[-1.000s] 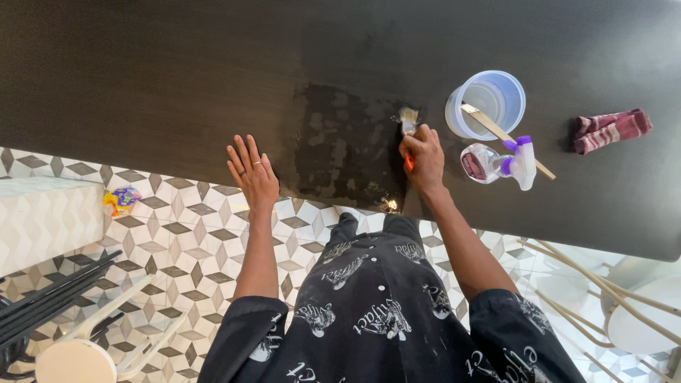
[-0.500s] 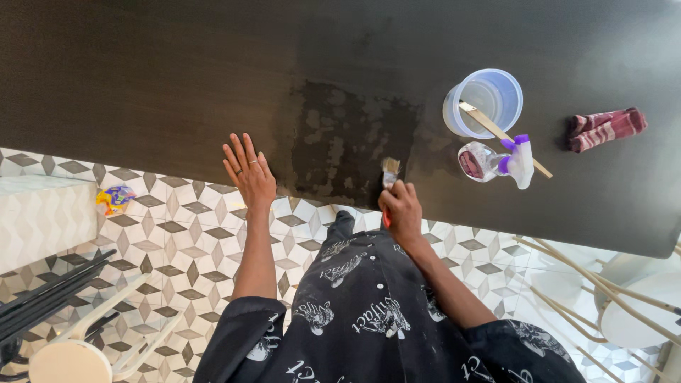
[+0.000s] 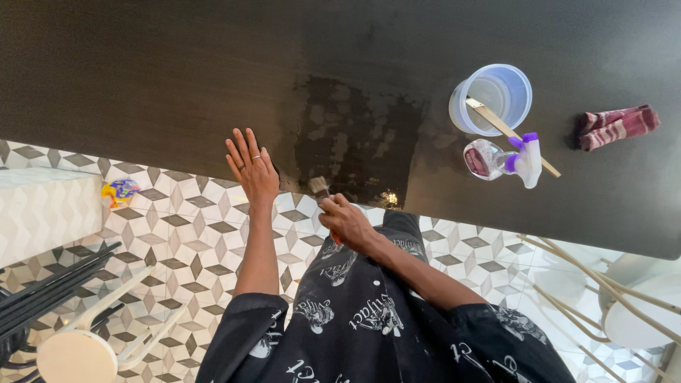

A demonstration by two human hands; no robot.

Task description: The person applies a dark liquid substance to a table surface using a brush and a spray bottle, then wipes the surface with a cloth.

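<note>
Fingers of the right hand [image 3: 345, 221] are curled tight round the handle of a brush [image 3: 320, 189], whose pale bristles stick up past the knuckles and meet the near edge of the dark table [image 3: 142, 78], at the lower left corner of a wet, patchy stain [image 3: 358, 138]. A bit of red handle shows under the palm. The brush sits just above and left of the gripping fingers, tilted toward the table edge. The left hand [image 3: 251, 167] lies flat on the table rim to the left, fingers spread and straight, holding nothing; a ring shows on one finger. It is near the brush but apart from it. Farther right on the table stands a clear tub [image 3: 493, 99] with a flat wooden stick [image 3: 512, 137] leaning out of it, and just beside the tub lies a spray bottle [image 3: 502, 159] with a purple trigger, crossing the stick. A striped red cloth [image 3: 616, 126] is bunched up well to the right. Below the table, patterned tiles [image 3: 177, 220] cover the floor, with a small colourful wrapper [image 3: 119, 191] on them at the left and a white stool [image 3: 78, 354] in the lower left corner.
</note>
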